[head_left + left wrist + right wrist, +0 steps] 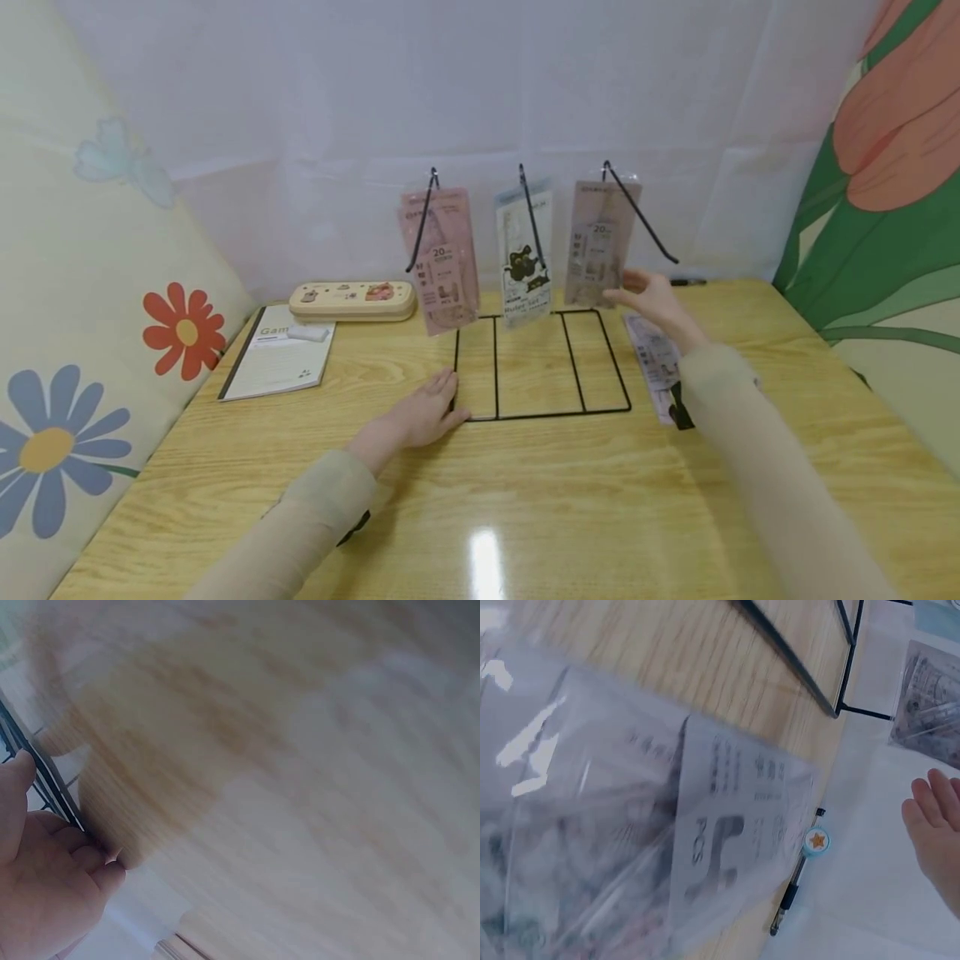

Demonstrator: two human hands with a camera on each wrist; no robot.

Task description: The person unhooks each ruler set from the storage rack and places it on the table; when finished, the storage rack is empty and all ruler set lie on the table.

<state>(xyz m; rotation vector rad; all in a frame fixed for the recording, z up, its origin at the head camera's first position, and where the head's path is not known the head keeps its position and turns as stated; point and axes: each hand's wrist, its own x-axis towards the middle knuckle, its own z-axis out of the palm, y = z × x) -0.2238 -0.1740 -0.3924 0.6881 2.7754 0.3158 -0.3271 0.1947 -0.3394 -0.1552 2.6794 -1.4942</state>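
Left hand [423, 414] rests flat, fingers relaxed, on the table [525, 500] against the wire rack's [540, 367] near-left corner. Right hand [652, 304], fingers straight and holding nothing, hovers beside the rightmost hanging packet [597, 243]. Only the right wrist view shows a pen [799, 881] beyond the packets lying flat [630, 825].

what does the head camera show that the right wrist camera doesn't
Only the head view shows the left hand resting on the wire rack's base, the three hanging packets, the notebook and the pencil case. Only the right wrist view shows a pen with a star charm, plus the print on the packet lying flat on the table. Both show the right hand with straight fingers near the rightmost hanging packet, and part of the rack.
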